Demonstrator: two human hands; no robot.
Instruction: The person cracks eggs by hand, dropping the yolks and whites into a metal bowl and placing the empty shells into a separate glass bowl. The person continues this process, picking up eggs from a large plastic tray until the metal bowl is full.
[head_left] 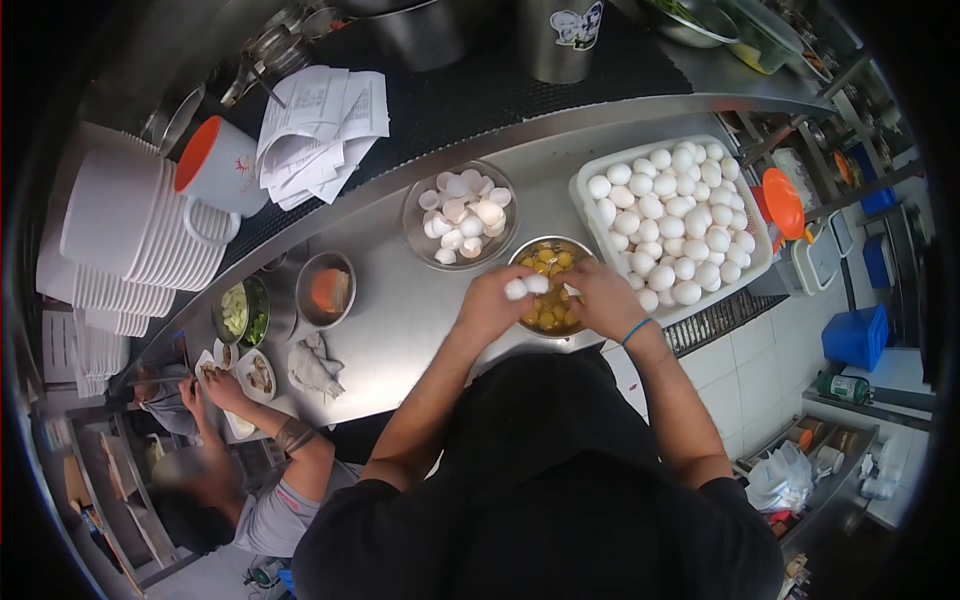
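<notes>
Over a metal bowl (552, 322) of cracked eggs with many yolks, my two hands work close together. My left hand (488, 306) is closed on white eggshell (516, 289), with two rounded pieces showing at its fingertips. My right hand (603, 300) is curled at the bowl's right rim, a small white bit of shell (571, 290) showing at its fingers; most of that piece is hidden. A clear bowl (410, 222) of empty shells stands behind and to the left. On the right, a white plastic crate (588, 206) holds many whole white eggs (672, 228).
A co-worker (290, 480) handles food in small white dishes at the left. Nearby are a metal bowl (303, 292), a grey cloth (315, 365), stacked white containers (130, 215) and a large mug (222, 165). A raised shelf (480, 110) runs along the back.
</notes>
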